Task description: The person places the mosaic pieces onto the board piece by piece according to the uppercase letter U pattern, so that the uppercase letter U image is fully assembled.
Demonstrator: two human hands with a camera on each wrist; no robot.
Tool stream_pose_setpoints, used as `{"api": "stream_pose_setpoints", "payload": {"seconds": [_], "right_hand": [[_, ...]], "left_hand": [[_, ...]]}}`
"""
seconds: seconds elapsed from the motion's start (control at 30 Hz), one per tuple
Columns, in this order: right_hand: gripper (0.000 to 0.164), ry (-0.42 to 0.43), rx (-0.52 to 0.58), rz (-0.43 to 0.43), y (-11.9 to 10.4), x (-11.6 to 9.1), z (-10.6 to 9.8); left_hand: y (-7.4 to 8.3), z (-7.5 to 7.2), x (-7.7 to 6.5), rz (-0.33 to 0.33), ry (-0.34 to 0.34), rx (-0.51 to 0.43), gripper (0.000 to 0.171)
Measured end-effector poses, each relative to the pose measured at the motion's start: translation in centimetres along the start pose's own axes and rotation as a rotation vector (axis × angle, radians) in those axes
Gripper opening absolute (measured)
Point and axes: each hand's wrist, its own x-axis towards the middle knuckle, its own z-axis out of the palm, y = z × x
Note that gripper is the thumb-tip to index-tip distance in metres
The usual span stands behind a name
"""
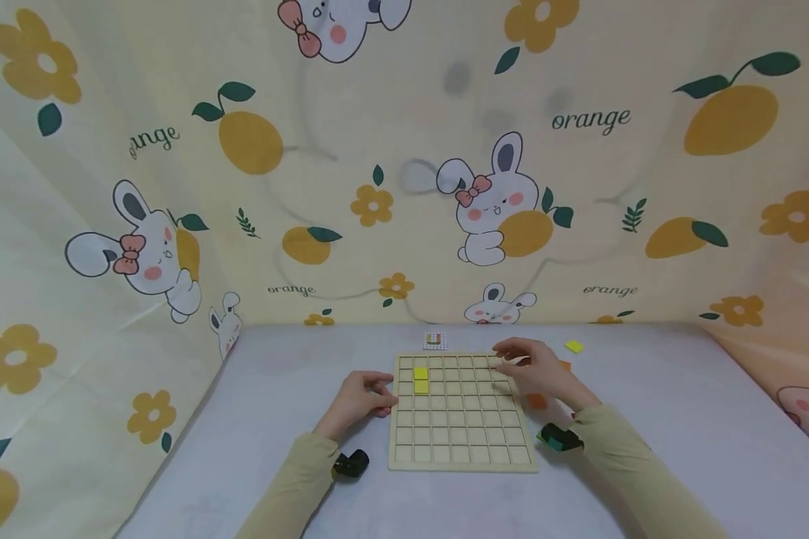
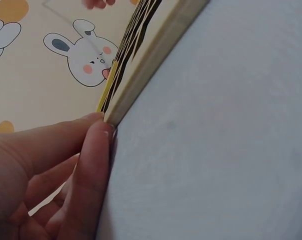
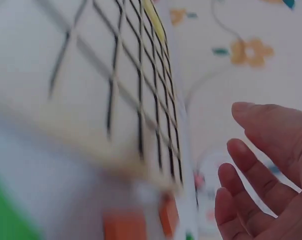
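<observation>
Your gridded board lies flat on the pale bench, between your two hands. Your left hand is at the board's left edge with its fingers bent in; thumb and fingertip are set on the wooden rim, so you have hold of the board there. Your right hand is over the board's far right corner, loosely opened, thumb parted from the gently curved fingers, and it has hold of nothing. Two yellow tiles sit in the grid towards the far left, one directly beyond the other in the second column from the left. Just beyond the board's far edge you have a small card with a coloured pattern on it. To the right, another yellow piece lies on the bench beyond your right hand, well apart from the two in the grid. An orange piece rests beside the board's right edge under that hand, and a second orange patch shows partly hidden behind it. At the lower left of your right wrist view there is something green, too blurred to make out.
</observation>
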Motion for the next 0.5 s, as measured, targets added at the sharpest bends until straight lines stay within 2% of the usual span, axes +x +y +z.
{"api": "stream_pose_setpoints", "payload": {"seconds": [0.3, 0.5], "right_hand": [[0.043, 0.092, -0.143, 0.101, 3.3, -2.5, -6.1], [0.042, 0.157, -0.208, 0.102, 5.3, -3.2, -8.4]], "left_hand": [[-0.1, 0.2, -0.3, -0.024, 0.001, -0.004, 0.049], [0.1, 0.1, -0.3, 0.004, 0.01, 0.011, 0.049]]}}
